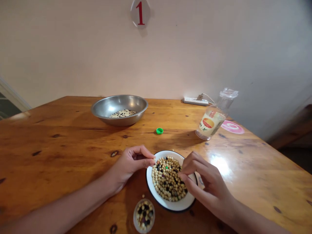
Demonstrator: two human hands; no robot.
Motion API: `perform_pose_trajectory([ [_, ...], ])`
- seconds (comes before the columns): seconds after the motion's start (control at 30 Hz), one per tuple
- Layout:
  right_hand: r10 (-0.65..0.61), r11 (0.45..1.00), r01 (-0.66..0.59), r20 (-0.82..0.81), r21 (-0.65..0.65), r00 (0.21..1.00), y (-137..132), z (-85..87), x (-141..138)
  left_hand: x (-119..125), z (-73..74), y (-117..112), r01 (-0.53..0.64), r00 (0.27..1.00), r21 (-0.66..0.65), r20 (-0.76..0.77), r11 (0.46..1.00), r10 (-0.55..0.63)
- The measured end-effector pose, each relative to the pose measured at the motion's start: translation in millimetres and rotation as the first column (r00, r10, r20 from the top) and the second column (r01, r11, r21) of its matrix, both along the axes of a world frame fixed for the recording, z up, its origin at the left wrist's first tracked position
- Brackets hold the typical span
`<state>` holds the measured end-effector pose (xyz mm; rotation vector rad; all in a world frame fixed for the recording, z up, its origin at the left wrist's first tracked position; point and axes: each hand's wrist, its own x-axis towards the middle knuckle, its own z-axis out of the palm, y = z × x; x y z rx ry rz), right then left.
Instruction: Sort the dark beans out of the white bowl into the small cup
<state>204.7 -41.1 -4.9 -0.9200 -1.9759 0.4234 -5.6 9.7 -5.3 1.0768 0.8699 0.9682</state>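
A white enamel plate with a black rim [176,204] sits close to me, heaped with pale round beans [165,178] and some dark ones. My left hand [133,162] rests at the plate's left rim, its fingers curled and its fingertips pinched together. Whether they hold anything is hidden. My right hand [204,178] reaches over the plate's right side, with thumb and fingertips closing at the edge of the beans. Nearer me, left of the plate, a small clear cup [143,216] holds mostly dark and pale beans.
A steel bowl [117,104] with mixed beans stands at the far side of the wooden table [60,146]. A green bottle cap [159,131], a tilted glass jar [212,118], a white power strip [195,101] and a pink round mark [232,127] lie beyond the plate.
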Motion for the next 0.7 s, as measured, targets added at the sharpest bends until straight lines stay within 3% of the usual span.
perform_pose_trajectory([
  [0.4, 0.050, 0.999, -0.050, 0.005, 0.004, 0.999, -1.4, -0.9, -0.5, 3.0, 2.8, -6.4, -0.026, 0.998, 0.167, -0.045, 0.986, 0.033],
  [0.7, 0.067, 0.998, -0.067, 0.000, -0.004, 0.998, -1.6, -1.5, 0.8, 3.6, -0.7, -8.8, -0.031, 0.995, 0.398, -0.076, 0.917, 0.067],
])
